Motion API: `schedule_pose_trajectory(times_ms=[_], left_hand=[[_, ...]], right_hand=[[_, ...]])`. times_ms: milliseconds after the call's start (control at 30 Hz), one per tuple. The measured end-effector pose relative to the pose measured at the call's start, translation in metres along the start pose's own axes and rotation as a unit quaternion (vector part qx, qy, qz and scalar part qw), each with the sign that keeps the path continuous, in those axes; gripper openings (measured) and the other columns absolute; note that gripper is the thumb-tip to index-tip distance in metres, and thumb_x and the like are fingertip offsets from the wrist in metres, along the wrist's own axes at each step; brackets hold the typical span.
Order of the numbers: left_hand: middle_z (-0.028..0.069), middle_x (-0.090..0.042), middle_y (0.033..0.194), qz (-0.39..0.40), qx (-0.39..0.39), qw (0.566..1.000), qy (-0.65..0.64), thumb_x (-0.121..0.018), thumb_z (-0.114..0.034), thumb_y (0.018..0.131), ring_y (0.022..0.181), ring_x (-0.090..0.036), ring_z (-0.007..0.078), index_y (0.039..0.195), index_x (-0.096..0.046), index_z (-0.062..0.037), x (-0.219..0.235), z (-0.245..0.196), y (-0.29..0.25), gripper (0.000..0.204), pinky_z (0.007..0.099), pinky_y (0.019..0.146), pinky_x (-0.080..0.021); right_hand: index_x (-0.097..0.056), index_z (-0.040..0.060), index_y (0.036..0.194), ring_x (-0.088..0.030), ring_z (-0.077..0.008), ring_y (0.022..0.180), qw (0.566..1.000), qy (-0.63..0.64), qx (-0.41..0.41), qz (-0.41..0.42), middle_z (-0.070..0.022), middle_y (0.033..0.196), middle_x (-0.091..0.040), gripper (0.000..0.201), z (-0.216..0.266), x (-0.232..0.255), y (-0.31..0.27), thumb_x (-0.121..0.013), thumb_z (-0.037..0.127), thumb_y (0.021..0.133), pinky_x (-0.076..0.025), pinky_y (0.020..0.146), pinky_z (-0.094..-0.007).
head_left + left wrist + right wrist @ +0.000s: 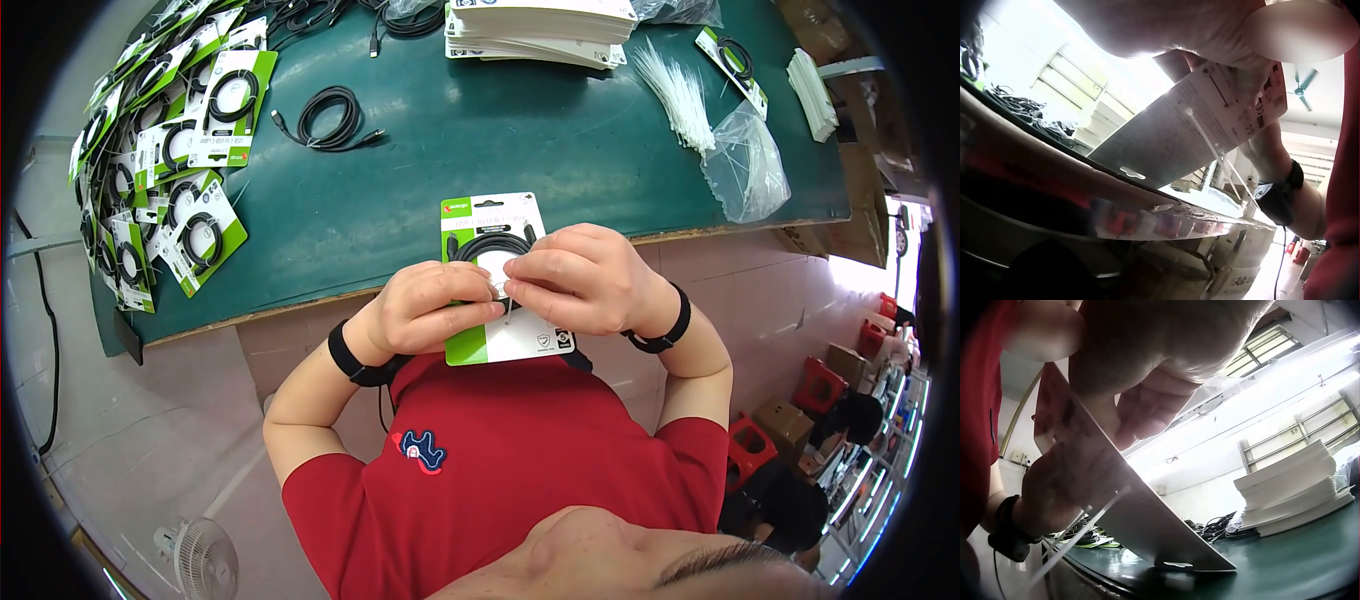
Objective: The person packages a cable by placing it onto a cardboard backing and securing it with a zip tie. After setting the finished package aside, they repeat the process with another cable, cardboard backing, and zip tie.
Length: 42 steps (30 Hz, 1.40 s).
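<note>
A white and green packaging card, held close to the person's front at the table edge, carries a coiled black cable. My left hand grips the card from its left side, with fingers behind it in the wrist views. On the other side my right hand pinches the coil near its middle, thumb and index fingertips close to the left hand's. Exactly what lies between those right fingertips is hidden. White cable ties stick out of the card's printed back, and these ties also show in the right wrist view.
Finished-looking cards with cables are heaped on the green table at left. A loose coiled cable lies nearby. At the back are stacked cards; to the right, loose cable ties and a plastic bag.
</note>
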<state>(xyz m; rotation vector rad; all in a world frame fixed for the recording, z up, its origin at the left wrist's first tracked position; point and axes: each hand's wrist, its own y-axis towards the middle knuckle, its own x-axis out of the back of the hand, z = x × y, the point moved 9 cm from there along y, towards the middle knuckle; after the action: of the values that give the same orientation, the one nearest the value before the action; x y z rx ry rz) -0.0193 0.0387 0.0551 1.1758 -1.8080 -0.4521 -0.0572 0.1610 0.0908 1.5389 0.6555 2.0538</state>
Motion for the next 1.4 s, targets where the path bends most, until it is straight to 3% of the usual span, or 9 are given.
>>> schedule_pose_trajectory(times_ms=[633,900,1000,1167,1267,1400], left_hand=[[0.0127,-0.063,0.098,-0.010,0.025,1.000,-0.015,-0.076,0.000,0.076,0.087,-0.069,0.0271,0.104,-0.068,0.0027,0.008,0.005,0.002,0.029,0.0403,0.084,-0.060],[0.0106,-0.066,0.094,-0.050,0.054,0.997,0.018,-0.081,0.001,0.072,0.082,-0.066,0.0227,0.099,-0.072,-0.0015,0.035,0.008,0.039,0.029,0.0313,0.072,-0.055],[0.0095,-0.066,0.093,-0.073,0.119,0.990,-0.022,-0.082,0.001,0.071,0.079,-0.064,0.0204,0.096,-0.073,-0.0027,0.041,0.021,0.045,0.027,0.0277,0.068,-0.051],[0.0093,-0.067,0.094,-0.075,0.152,0.984,-0.046,-0.083,0.001,0.072,0.080,-0.064,0.0173,0.094,-0.073,-0.0022,0.039,0.029,0.048,0.024,0.0271,0.068,-0.051],[0.0062,-0.067,0.091,-0.081,0.248,0.958,-0.119,-0.083,-0.004,0.075,0.079,-0.063,0.0139,0.091,-0.073,-0.0029,0.033,0.044,0.039,0.019,0.0271,0.067,-0.050],[0.0066,-0.067,0.097,-0.064,0.319,0.925,-0.197,-0.081,-0.001,0.079,0.085,-0.064,0.0111,0.094,-0.071,0.0010,0.021,0.054,0.029,0.018,0.0263,0.072,-0.053]], right_hand=[[-0.070,0.0025,0.090,-0.066,-0.0207,0.072,1.000,-0.019,0.004,-0.001,-0.0103,0.097,-0.067,0.014,-0.004,0.003,0.004,-0.070,0.004,0.076,-0.054,0.060,-0.0315],[-0.070,0.0040,0.092,-0.067,-0.0228,0.074,0.992,0.093,-0.068,-0.045,-0.0085,0.089,-0.067,0.019,-0.039,0.017,0.018,-0.071,-0.003,0.074,-0.053,0.061,-0.0315],[-0.070,0.0040,0.092,-0.067,-0.0236,0.075,0.989,0.108,-0.086,-0.051,-0.0083,0.090,-0.068,0.021,-0.046,0.023,0.021,-0.073,-0.005,0.073,-0.053,0.061,-0.0311],[-0.070,0.0044,0.092,-0.067,-0.0237,0.075,0.988,0.101,-0.093,-0.068,-0.0084,0.091,-0.068,0.019,-0.049,0.026,0.020,-0.075,-0.001,0.074,-0.053,0.062,-0.0313],[-0.070,0.0044,0.091,-0.067,-0.0235,0.076,0.985,0.132,-0.091,-0.061,-0.0085,0.092,-0.069,0.018,-0.048,0.027,0.021,-0.076,0.002,0.074,-0.053,0.063,-0.0318],[-0.070,0.0044,0.091,-0.067,-0.0261,0.076,0.980,0.151,-0.101,-0.076,-0.0084,0.090,-0.068,0.021,-0.050,0.027,0.013,-0.077,0.007,0.072,-0.053,0.065,-0.0344]])
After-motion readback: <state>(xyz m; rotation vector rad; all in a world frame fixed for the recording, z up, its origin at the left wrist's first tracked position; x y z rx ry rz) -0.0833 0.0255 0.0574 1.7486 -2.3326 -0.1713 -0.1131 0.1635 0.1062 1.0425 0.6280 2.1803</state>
